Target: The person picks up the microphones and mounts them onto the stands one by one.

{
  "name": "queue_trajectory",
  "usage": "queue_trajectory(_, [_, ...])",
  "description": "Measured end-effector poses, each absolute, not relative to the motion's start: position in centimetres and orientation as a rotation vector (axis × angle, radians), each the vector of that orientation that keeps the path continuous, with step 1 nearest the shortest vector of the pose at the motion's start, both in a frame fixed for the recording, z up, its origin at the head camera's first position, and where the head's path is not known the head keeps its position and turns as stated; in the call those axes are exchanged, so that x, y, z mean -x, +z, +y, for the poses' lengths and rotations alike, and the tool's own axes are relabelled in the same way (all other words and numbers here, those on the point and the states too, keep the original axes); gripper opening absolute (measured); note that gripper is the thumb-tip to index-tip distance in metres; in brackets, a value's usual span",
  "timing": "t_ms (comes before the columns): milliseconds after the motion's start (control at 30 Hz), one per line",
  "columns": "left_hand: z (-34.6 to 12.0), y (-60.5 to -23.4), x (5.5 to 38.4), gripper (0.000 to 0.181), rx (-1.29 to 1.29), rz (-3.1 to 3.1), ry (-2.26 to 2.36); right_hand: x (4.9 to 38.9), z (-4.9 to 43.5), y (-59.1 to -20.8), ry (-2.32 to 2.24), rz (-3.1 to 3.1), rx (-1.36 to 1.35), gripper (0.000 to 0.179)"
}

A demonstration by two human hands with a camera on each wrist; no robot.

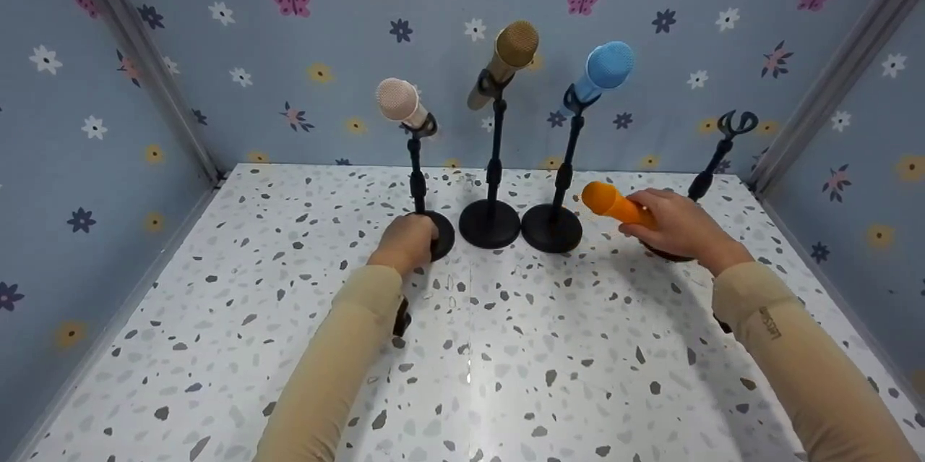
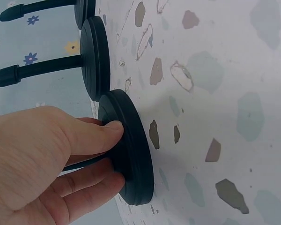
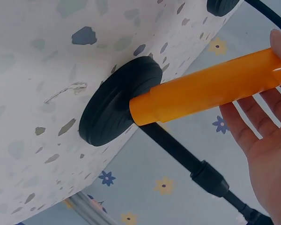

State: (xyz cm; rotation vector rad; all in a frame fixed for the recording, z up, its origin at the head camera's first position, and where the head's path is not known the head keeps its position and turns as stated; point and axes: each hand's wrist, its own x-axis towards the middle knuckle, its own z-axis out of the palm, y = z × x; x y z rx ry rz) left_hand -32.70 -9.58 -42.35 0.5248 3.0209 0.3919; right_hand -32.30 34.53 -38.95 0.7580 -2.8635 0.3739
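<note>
At the left of a row of black microphone stands, my left hand (image 1: 408, 238) grips the round base (image 2: 139, 154) of the stand (image 1: 417, 176) that carries a pale pink microphone (image 1: 399, 100). The thumb lies on the base's upper face and curled fingers touch it near the pole; the base is on the table. An orange microphone (image 1: 611, 203) is held in the air by my right hand (image 1: 676, 223), its head pointing left. Behind that hand stands the rightmost stand (image 1: 712, 169) with a bare clip; its base (image 3: 100, 115) shows beyond the microphone's tail end in the right wrist view.
Between these stands are a gold microphone (image 1: 517, 46) and a light blue microphone (image 1: 609, 66), each on its own stand, with bases side by side. The white speckled table (image 1: 506, 375) is walled at the back and sides by blue flowered panels (image 1: 238, 35).
</note>
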Motion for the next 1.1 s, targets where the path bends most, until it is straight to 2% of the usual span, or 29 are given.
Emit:
queue_trajectory(367, [-9.6,-42.7,32.7,0.016,-0.526,3.011,0.443,31.3,36.3,-37.9,0.628,-2.9,-0.498,0.056])
queue_trajectory(767, [-9.7,-42.7,32.8,0.016,-0.51,3.012,0.45,30.2,39.2,-36.4,0.513,-3.292,-0.442,0.052])
queue_trajectory(967, [-8.2,-41.8,32.3,0.006,-0.543,3.007,0.388,29.8,41.2,-36.8,0.553,-3.361,-0.344,0.058])
queue_trajectory(1100, [-5.8,-41.1,31.7,0.024,-0.628,2.901,0.521,29.6,42.6,-37.1,0.558,-3.378,-0.249,0.063])
